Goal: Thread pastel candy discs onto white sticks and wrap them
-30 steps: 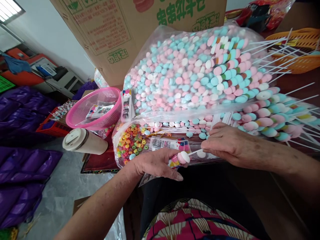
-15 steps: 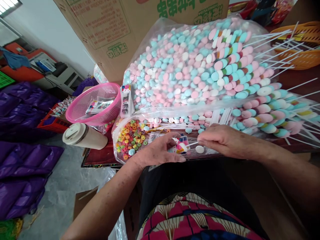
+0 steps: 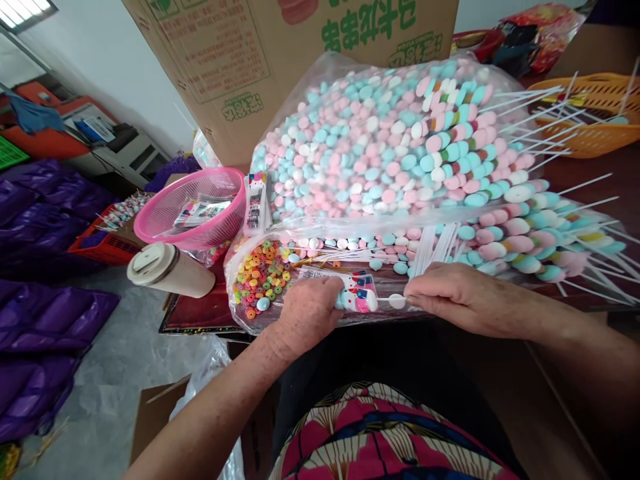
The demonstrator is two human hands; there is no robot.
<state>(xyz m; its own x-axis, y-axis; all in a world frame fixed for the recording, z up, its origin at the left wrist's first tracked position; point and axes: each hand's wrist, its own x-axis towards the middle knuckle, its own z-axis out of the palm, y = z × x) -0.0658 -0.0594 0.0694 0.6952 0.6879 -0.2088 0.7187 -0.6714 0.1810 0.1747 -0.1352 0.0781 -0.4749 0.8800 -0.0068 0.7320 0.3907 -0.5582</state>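
My left hand [image 3: 310, 308] grips a candy skewer [image 3: 357, 300] whose stacked pieces sit inside a printed wrapper. My right hand [image 3: 453, 293] pinches the thin white stick end of that skewer, with a loose white candy disc [image 3: 397, 301] threaded between the two hands. Both hands hover over a clear bag [image 3: 260, 273] of small coloured ring candies at the table's front edge. Behind it lies a big clear bag [image 3: 370, 140] of pink, blue and white discs. A pile of finished skewers [image 3: 530, 223] lies to the right.
A pink mesh basket [image 3: 193, 210] with wrappers stands at left, a beige lidded cup [image 3: 167, 270] lying beside it. A large cardboard box [image 3: 280, 53] rises behind the bags. An orange basket [image 3: 595, 117] sits far right. Purple bags [image 3: 45, 313] cover the floor at left.
My left hand has closed the wrapper further over the skewer's candy stack and shifted slightly up. A white disc now sits on the stick between the hands.
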